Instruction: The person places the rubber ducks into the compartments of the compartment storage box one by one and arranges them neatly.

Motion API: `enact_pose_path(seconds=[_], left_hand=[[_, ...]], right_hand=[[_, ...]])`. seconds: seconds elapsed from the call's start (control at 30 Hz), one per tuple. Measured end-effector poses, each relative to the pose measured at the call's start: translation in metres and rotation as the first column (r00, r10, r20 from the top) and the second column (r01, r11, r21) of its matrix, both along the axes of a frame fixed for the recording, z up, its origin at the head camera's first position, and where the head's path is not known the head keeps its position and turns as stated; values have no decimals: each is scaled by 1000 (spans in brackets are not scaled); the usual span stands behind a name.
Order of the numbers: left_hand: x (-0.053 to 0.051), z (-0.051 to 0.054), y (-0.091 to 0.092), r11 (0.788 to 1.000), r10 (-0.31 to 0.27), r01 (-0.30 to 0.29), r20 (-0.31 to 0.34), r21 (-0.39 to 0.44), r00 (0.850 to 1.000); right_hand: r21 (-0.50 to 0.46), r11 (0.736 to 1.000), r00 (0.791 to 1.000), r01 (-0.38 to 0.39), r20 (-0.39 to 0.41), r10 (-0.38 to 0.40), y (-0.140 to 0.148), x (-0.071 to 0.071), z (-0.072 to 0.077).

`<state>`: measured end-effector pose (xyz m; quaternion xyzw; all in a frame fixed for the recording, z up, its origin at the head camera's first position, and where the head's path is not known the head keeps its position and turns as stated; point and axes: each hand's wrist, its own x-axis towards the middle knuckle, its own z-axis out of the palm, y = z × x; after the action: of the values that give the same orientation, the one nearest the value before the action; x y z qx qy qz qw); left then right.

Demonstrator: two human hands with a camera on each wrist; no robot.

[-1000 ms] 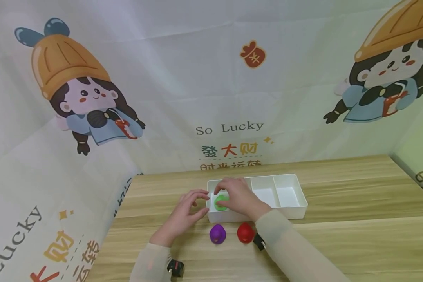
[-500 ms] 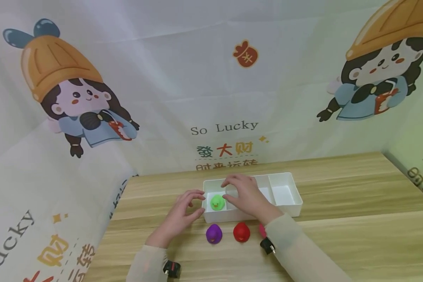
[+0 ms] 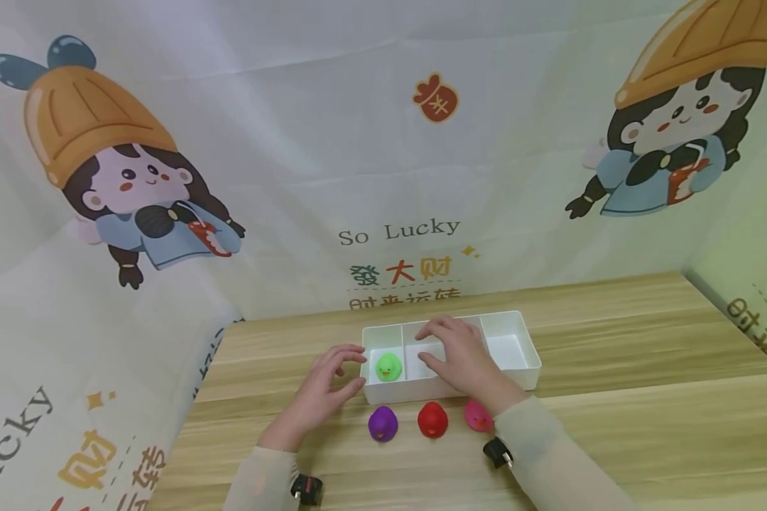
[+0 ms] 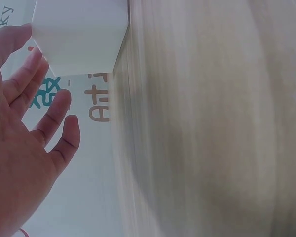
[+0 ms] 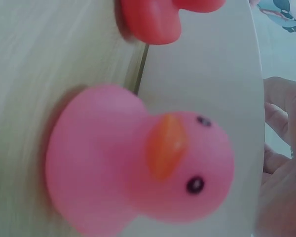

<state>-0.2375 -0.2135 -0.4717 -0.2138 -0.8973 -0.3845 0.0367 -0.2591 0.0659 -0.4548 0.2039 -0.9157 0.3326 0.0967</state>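
A white compartment box (image 3: 390, 392) lies lengthwise on the wooden table. Inside its leftmost compartment sits a green rubber duck (image 3: 388, 367), touched by neither hand. My left hand (image 3: 322, 387) rests its fingertips against the box's left end; in the left wrist view its fingers (image 4: 56, 113) are spread loosely beside the white wall (image 4: 84, 34). Over the middle compartments my right hand (image 3: 463, 358) hovers with nothing in it, thumb and fingers apart. In front of the box stand a purple rubber duck (image 3: 383, 424), a red one (image 3: 432, 420) and a pink one (image 3: 478, 416), partly behind the right wrist.
The right wrist view has the pink duck (image 5: 98, 158) up close, with the red duck (image 5: 155, 22) beyond. A printed cloth backdrop (image 3: 281, 177) rises behind the table (image 3: 613, 341). Small black cameras (image 3: 498, 452) sit on both wrists.
My right hand has let go of the green duck and moved right, away from it. The pink duck has come into view by the wrist. The left hand stays at the box's end.
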Motion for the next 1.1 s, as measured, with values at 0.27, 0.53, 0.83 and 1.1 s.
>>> enact_pose_path(seconds=[0.27,0.53,0.83,1.1], left_hand=[[0,1,1,1000,2,-2,21,3,1000],[2,2,1,1000,13,-13,21,3,1000],[1,1,-1,1000,14,-14,14,-8,1000],[0,1,-1,1000,14,-14,24,-14,1000]], right_hand=[[-39,999,999,33,-37,-34,16,5,-2],[-30,999,997,27,-65,-29,28,8,-1],[-41,999,996,24,-85,-28,37,14,-4],[-22,999,993,28,-118,-30,41,23,0]])
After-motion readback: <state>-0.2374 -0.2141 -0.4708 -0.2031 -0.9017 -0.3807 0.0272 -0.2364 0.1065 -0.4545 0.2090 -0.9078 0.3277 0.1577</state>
